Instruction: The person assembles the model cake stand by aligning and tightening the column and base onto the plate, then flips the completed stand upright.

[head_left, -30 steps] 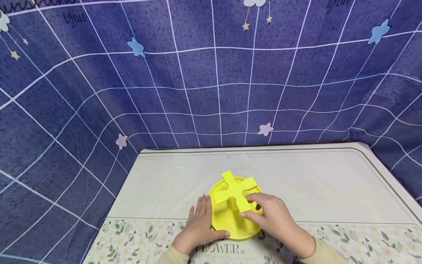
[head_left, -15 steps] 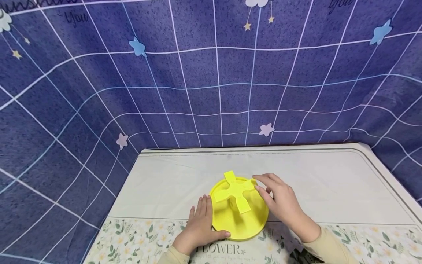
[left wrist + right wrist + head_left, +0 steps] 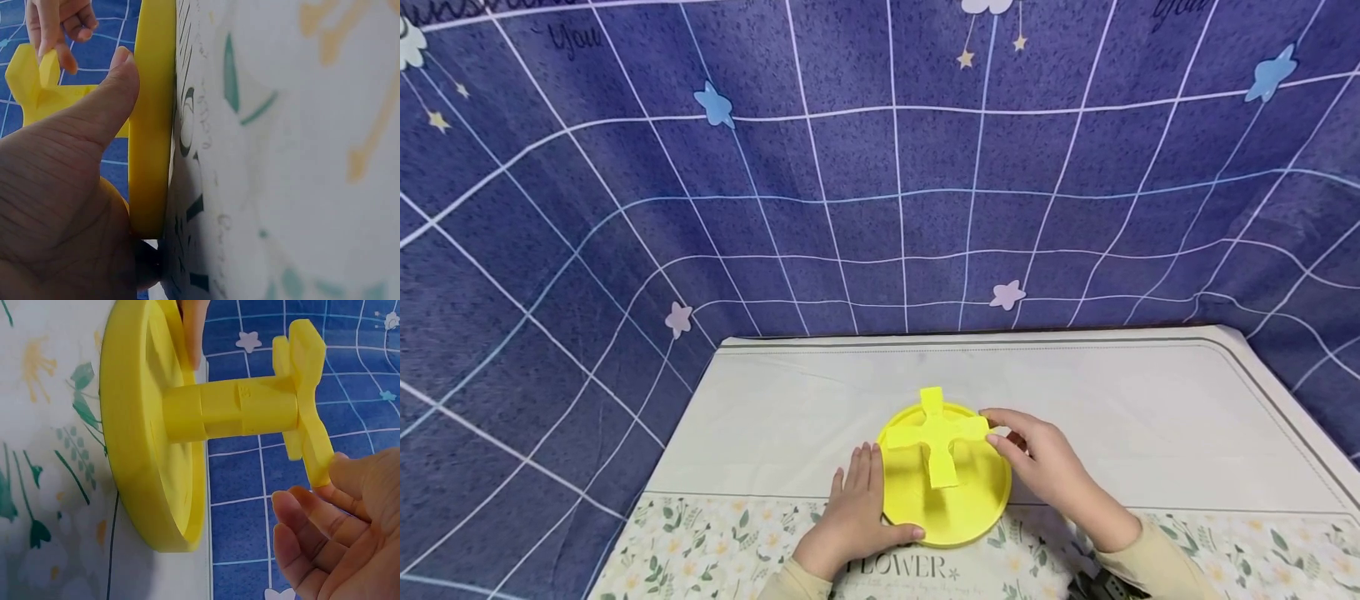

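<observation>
A yellow round base (image 3: 955,512) with a raised rim lies on the table. From its middle rises a short stepped yellow post (image 3: 231,409), topped by a four-armed yellow cross (image 3: 937,435). My left hand (image 3: 850,517) rests against the base's left side, its fingers straight along the edge and its thumb at the front rim. In the left wrist view the thumb (image 3: 103,103) lies against the yellow rim. My right hand (image 3: 1037,454) pinches the cross's right arm between thumb and fingers. The right wrist view shows the thumb on that arm's tip and other fingers curled beneath.
The table has a white cover (image 3: 797,400) with a floral band (image 3: 700,542) and printed lettering along the front. A blue gridded curtain (image 3: 850,225) with stars hangs behind the table and along its sides. A dark strap (image 3: 1105,583) shows by the right sleeve.
My right hand has left the cross's front arm and gripped the right one. The cross has turned clockwise a little as seen from above. The left hand and base stay put.
</observation>
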`<state>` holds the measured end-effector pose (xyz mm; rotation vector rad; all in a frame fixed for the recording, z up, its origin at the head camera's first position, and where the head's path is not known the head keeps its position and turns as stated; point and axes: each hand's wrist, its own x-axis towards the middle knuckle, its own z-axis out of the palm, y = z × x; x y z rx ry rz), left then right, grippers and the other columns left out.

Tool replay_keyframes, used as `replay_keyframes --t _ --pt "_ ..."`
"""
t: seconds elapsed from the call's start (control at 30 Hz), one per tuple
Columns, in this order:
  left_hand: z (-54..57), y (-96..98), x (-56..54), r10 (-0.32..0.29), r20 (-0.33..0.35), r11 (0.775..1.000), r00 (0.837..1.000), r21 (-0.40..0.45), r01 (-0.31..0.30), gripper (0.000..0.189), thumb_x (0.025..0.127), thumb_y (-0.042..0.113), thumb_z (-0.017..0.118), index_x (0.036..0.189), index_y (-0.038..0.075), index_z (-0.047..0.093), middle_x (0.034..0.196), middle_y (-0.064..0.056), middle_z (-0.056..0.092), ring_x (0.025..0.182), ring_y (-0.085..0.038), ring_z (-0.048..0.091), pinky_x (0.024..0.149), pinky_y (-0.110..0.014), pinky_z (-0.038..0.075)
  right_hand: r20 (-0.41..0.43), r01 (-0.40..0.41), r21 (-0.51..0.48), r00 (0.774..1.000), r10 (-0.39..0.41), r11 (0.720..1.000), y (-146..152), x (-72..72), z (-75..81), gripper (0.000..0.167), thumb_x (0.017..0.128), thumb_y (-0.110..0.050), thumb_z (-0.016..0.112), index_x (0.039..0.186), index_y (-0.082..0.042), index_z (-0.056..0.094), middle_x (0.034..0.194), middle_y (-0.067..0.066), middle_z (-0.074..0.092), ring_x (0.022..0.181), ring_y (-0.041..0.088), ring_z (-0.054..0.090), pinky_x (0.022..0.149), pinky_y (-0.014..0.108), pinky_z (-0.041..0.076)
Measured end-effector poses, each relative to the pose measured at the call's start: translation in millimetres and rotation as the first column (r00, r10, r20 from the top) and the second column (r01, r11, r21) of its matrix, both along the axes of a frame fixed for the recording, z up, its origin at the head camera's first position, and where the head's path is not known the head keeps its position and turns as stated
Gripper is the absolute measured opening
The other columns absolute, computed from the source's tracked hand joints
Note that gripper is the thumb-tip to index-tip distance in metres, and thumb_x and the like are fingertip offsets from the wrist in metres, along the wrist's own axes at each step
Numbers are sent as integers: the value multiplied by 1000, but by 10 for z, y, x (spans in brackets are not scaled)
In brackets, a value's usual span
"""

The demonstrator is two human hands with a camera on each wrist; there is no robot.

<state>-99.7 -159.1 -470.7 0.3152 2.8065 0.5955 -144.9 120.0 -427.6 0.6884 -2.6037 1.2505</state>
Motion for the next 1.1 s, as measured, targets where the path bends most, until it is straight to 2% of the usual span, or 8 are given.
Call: replay_keyframes --t 0.17,0.27,0.4,0.57,0.83,0.97,1.1 --pt "9 -12 4 3 3 1000 1000 4 -3 132 72 80 61 153 -7 5 158 -30 4 146 -42 3 113 -62 8 48 3 13 999 -4 1000 5 109 30 24 90 -19 71 114 -16 69 98 -6 67 69 3 55 58 25 48" --pt "17 -16 6 3 -3 1000 1000 -1 -3 132 71 81 60 153 -7 4 158 -30 4 146 -42 3 113 -62 8 48 -5 22 999 4 1000 -28 177 33 25 88 -21 74 112 -16 69 94 -7 66 70 2 54 60 25 48" --pt "9 -20 0 1 -10 1000 1000 -2 -1 133 72 81 59 153 -8 4 158 -30 4 146 -42 3 113 -63 8 -22 -21 39 1000 21 999 -107 239 11 28 84 -26 77 109 -16 71 95 -9 67 70 0 52 59 22 46" --pt "-6 -21 -7 -3 -25 1000 1000 1 3 132 72 80 60 153 -8 4 157 -31 4 146 -43 4 113 -63 8 -143 -18 93 989 31 995 -211 285 -23 32 82 -31 79 108 -14 72 101 -4 70 66 -2 51 56 19 45" --pt "12 -2 24 -5 -42 1000 999 14 5 129 73 75 65 152 -11 7 157 -32 6 145 -45 6 112 -65 8 -168 12 172 986 17 985 -306 332 -7 48 84 -46 74 115 -10 71 101 -3 71 62 3 51 55 19 41" --pt "34 9 29 -6 -42 1000 999 22 6 129 73 75 65 152 -10 8 156 -33 7 145 -45 6 112 -64 10 -195 31 177 981 4 984 -284 331 12 43 84 -46 74 110 -13 73 100 -5 71 63 1 50 56 19 41" --pt "24 9 19 -5 -32 1000 999 12 6 130 73 76 64 152 -10 7 157 -31 6 146 -44 5 112 -64 9 -288 75 102 957 -43 992 -231 275 56 30 84 -34 77 104 -13 74 95 -3 72 62 1 51 54 19 42"
